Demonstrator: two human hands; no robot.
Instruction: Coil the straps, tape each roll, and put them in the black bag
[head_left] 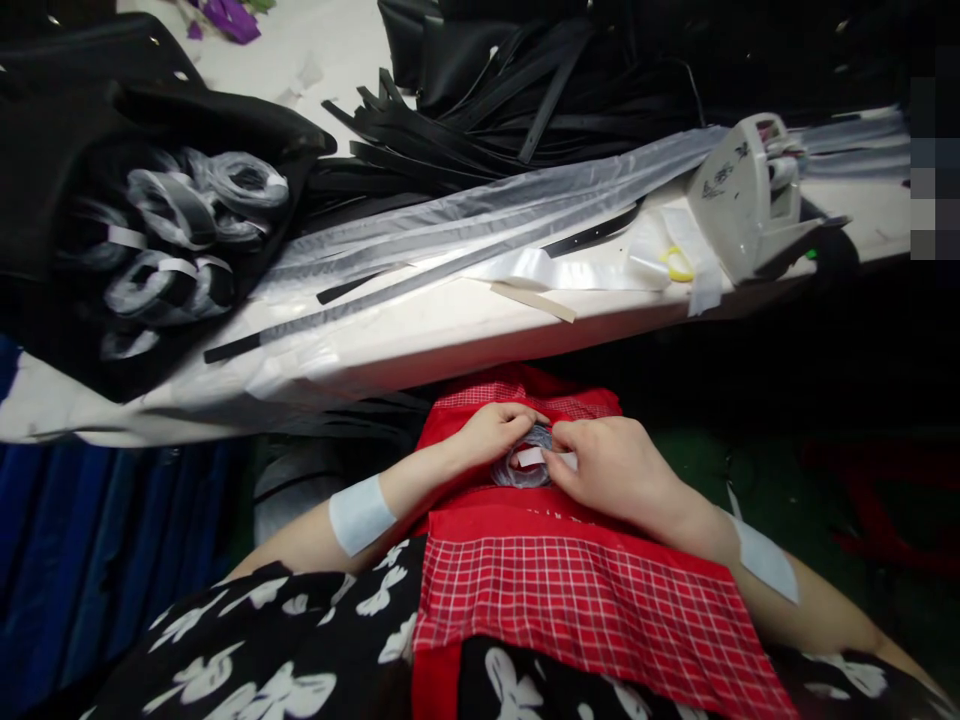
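A rolled-up strap in clear plastic [517,474] rests on my lap against the red apron [480,505]. My left hand [499,432] is closed on the roll's upper left side, fingers curled over its edge. At the roll's right side, my right hand [615,462] pinches a short white strip [531,456] that lies across the roll. The strip's far end reaches the roll's middle, and its other end shows past my right thumb. My fingers hide part of the roll.
The white-covered table [420,370] carries plastic-sleeved straps [465,215], a tape dispenser [739,205], a yellow ring [679,264] and a beige strip [532,301]. At left, an open black bag [277,130] holds several banded strap rolls [172,205]. Black straps [450,140] pile up behind.
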